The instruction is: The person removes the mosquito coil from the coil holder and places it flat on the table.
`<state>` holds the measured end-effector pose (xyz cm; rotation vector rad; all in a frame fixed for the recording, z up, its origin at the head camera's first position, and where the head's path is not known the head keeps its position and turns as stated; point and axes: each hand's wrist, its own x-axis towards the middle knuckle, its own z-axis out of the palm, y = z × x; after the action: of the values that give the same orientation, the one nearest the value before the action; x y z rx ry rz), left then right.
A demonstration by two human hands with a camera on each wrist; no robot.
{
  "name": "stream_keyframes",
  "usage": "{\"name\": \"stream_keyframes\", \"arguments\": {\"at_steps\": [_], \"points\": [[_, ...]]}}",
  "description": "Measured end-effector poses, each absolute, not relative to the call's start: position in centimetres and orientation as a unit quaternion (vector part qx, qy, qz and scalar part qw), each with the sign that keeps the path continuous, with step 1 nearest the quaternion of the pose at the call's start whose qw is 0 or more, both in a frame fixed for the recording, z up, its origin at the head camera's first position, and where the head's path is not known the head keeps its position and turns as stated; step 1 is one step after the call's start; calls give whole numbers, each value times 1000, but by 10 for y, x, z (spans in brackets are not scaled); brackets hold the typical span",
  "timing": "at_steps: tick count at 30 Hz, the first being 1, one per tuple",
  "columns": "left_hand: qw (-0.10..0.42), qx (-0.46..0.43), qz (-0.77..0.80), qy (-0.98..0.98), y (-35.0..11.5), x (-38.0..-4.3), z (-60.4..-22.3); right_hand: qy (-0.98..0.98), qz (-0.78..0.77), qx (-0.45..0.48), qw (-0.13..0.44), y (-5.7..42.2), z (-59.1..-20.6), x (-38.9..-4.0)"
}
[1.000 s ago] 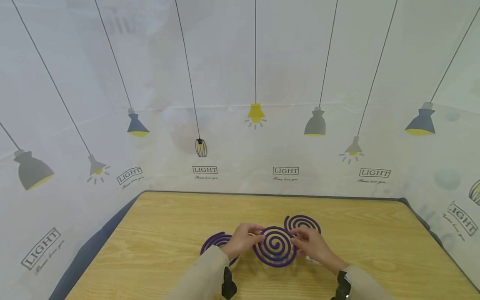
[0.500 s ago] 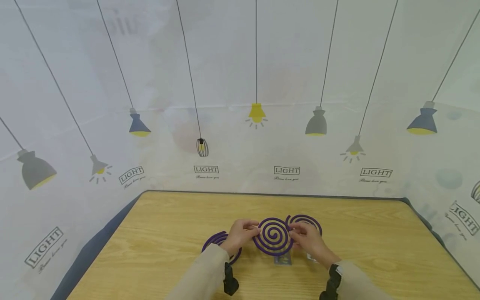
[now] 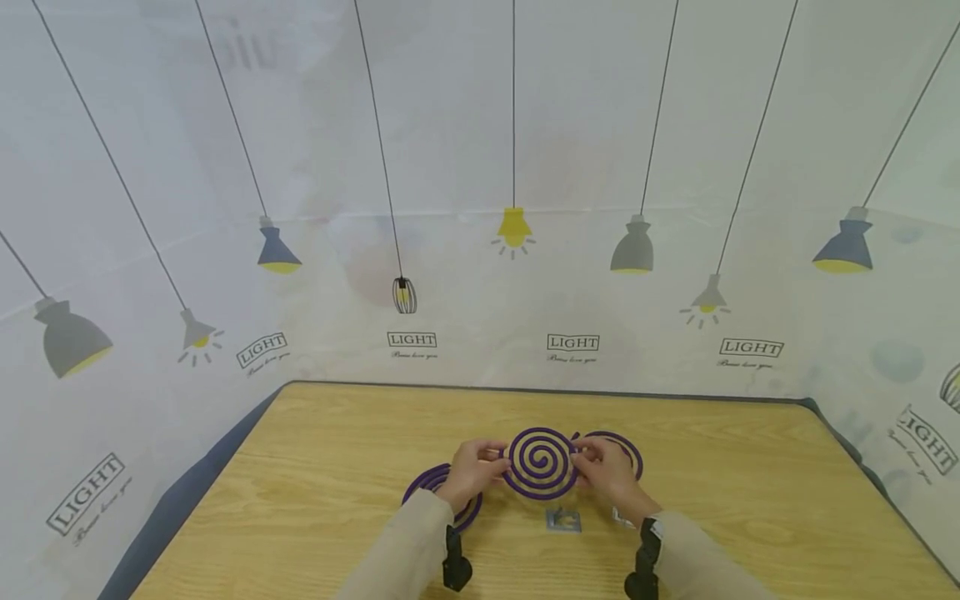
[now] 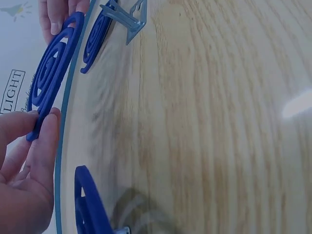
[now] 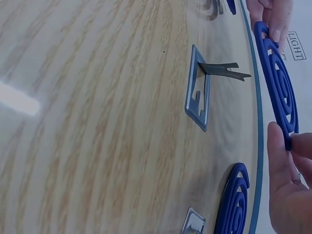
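A purple mosquito coil (image 3: 540,458) is held up above the table, tilted to face me. My left hand (image 3: 471,473) pinches its left rim between thumb and fingers. On the opposite rim, my right hand (image 3: 609,475) grips it the same way. Below the coil lies a flat metal coil stand (image 3: 562,520); its forked prong (image 5: 222,70) sticks up in the right wrist view. A second coil (image 3: 427,483) is partly hidden behind my left forearm, and in the left wrist view metal shows under it. Behind my right hand is a third coil (image 3: 630,450).
Another small metal stand (image 5: 193,222) lies near the third coil, partly covered by my right hand in the head view. The wooden table (image 3: 337,433) ends at a dark edge against a white backdrop (image 3: 480,300) printed with lamps.
Both hands have moved the held coil away from me and slightly left. The metal stand beneath, earlier hidden behind the coil, now shows fully.
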<state>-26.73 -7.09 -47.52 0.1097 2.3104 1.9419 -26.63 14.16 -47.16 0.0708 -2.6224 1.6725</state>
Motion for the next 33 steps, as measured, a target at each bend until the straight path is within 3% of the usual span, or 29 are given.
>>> {"name": "stream_keyframes", "arguments": {"at_steps": [8,22,33], "points": [[16,-5,617,787,-65,-272,-474,-835,550,19,-4,140,-471,-272],[-11,-21,632,775,-58,-276,-481,-834,551,-13,-30,141,-477,-283],[-44,-60,605,792,-57,-279,-485,-832,553,-42,-17,138,-481,-288]]}}
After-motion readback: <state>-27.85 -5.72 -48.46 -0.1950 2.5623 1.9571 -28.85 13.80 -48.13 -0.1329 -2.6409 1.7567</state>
